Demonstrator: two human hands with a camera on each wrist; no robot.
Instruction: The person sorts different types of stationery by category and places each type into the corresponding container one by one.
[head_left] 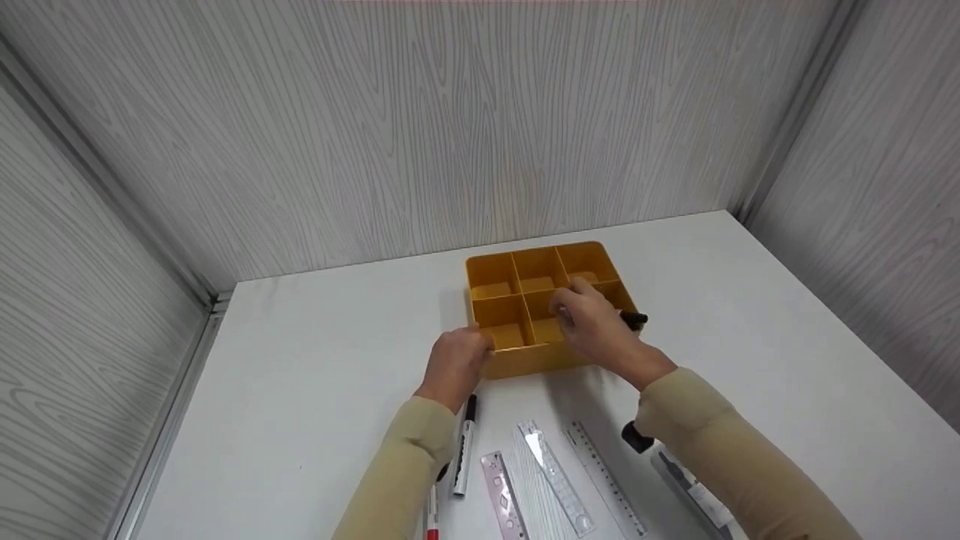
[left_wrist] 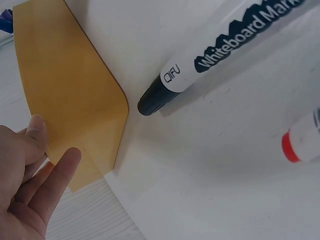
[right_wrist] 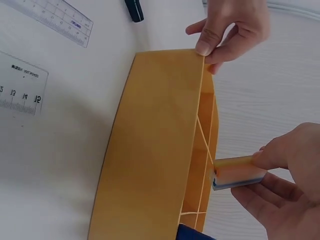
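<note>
A yellow-orange compartment box (head_left: pixel 525 361) stands toward the back of the white table. My left hand (head_left: pixel 459 360) pinches its rim at the near left corner, thumb outside; the left wrist view shows this left hand (left_wrist: pixel 35 175) against the box wall (left_wrist: pixel 75 85). Over the middle front compartment, my right hand (head_left: pixel 596 322) holds a small block. Seen by the right wrist camera, the block is an eraser (right_wrist: pixel 237 172) with orange, white and blue bands, pinched between thumb and fingers of the right hand (right_wrist: pixel 290 180). A black-capped marker (head_left: pixel 634 318) juts over the box's right side.
Before the box lie a black-capped whiteboard marker (head_left: pixel 464 457), a red-ended marker (head_left: pixel 432 517), a pink ruler (head_left: pixel 502 495) and clear rulers (head_left: pixel 559 484). A dark and clear item (head_left: pixel 694 491) lies under the right forearm. Wood-grain panels (head_left: pixel 450 135) enclose the table's back and sides.
</note>
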